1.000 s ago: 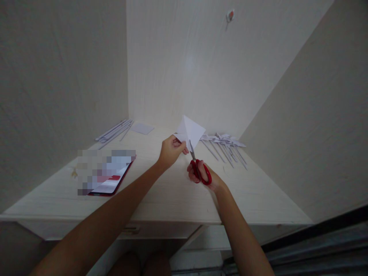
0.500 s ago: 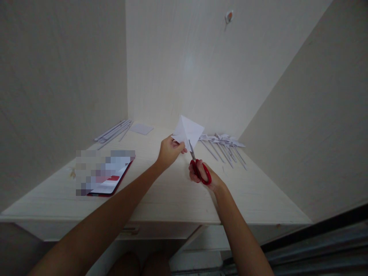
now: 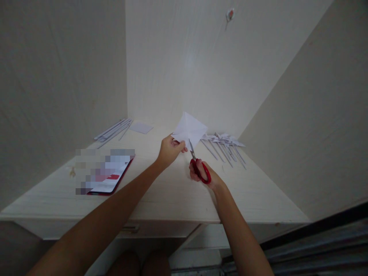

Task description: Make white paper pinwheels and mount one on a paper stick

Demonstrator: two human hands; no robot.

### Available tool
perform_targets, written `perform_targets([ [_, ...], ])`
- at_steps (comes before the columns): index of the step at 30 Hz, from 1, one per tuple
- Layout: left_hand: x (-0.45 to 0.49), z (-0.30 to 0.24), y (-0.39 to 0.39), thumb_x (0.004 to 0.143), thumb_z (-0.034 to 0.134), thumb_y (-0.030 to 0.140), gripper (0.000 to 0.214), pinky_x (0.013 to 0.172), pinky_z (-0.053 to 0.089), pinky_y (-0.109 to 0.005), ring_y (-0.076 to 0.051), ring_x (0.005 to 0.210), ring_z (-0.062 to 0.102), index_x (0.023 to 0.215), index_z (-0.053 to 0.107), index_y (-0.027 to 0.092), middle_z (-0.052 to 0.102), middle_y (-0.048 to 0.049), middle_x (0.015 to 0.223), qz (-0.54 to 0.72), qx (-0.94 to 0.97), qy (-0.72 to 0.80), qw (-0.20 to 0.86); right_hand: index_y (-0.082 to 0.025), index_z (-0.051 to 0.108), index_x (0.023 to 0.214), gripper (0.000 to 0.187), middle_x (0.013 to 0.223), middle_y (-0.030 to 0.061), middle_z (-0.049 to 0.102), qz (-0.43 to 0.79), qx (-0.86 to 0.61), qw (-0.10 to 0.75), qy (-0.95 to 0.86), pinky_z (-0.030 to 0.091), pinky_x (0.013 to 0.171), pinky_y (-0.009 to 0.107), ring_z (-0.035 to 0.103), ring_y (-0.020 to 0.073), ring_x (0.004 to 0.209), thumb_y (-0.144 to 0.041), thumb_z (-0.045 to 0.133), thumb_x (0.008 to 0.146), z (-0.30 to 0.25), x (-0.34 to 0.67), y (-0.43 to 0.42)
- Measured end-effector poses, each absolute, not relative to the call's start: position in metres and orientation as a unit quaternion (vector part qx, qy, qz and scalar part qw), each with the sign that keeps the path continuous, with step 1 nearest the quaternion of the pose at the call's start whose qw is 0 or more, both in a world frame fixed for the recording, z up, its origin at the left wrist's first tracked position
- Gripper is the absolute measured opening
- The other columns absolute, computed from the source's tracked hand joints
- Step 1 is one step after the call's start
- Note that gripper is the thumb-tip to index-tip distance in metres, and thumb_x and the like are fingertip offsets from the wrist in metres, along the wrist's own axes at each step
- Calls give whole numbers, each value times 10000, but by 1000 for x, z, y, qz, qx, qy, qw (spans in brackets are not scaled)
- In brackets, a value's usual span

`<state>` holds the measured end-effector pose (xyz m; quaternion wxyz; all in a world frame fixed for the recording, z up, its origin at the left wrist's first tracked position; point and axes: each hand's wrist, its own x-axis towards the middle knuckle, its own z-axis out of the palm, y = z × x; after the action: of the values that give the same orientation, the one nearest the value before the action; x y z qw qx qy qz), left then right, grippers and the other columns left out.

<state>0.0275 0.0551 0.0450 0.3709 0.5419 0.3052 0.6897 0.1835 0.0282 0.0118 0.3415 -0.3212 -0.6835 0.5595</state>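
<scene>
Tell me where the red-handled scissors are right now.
In the head view, the red-handled scissors are just right of centre, in the right grip, their blades at the near corner of the creased white paper in the left grip.

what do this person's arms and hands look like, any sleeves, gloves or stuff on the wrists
The left grip and right grip are bare, ungloved human hands. The left forearm and right forearm taper toward the wrists, with no sleeve, watch or bracelet in view. Some fingers are hidden, so I can't rule out rings.
</scene>
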Motion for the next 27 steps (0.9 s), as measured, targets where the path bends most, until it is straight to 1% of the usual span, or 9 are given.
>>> perform_targets([
  [4, 28, 45, 54, 632, 560, 99, 45, 427, 452, -186, -92, 419, 557, 654, 523, 113, 592, 0, 498, 689, 545, 300, 371, -186, 390, 623, 565, 428, -74, 288, 561, -322, 342, -681, 135, 405, 249, 248, 59, 370, -735, 313, 735, 13, 182, 28],
  [9, 28, 45, 54, 627, 559, 97, 60, 417, 451, -181, -89, 415, 554, 668, 522, 118, 592, 5, 506, 691, 547, 294, 370, -184, 415, 637, 584, 424, -57, 326, 546, -338, 340, -687, 141, 410, 260, 268, 67, 370, -749, 296, 725, 17, 181, 24],
  [13, 28, 44, 56, 629, 557, 103, 63, 425, 459, -188, -95, 424, 561, 679, 521, 114, 593, 0, 514, 689, 551, 288, 373, -187, 396, 608, 585, 436, -62, 292, 544, -340, 344, -686, 134, 408, 261, 267, 62, 369, -758, 316, 707, 21, 180, 21],
  [20, 27, 44, 57, 638, 553, 101, 63, 423, 451, -185, -92, 423, 558, 682, 512, 121, 588, 3, 519, 686, 554, 290, 371, -185, 386, 590, 573, 484, -59, 295, 536, -339, 343, -693, 140, 400, 262, 278, 52, 364, -737, 321, 726, 17, 182, 25],
  [24, 27, 45, 56, 633, 564, 109, 71, 424, 445, -189, -95, 424, 560, 669, 506, 126, 581, 5, 515, 688, 548, 288, 380, -186, 386, 579, 574, 475, -57, 297, 534, -339, 344, -694, 150, 398, 262, 281, 53, 358, -734, 317, 732, 14, 183, 27],
  [27, 27, 45, 56, 628, 570, 114, 75, 421, 438, -195, -99, 425, 560, 660, 503, 128, 576, 6, 509, 688, 547, 283, 384, -187, 390, 567, 591, 452, -57, 306, 530, -352, 344, -691, 154, 387, 259, 288, 55, 350, -760, 328, 699, 14, 183, 27],
])
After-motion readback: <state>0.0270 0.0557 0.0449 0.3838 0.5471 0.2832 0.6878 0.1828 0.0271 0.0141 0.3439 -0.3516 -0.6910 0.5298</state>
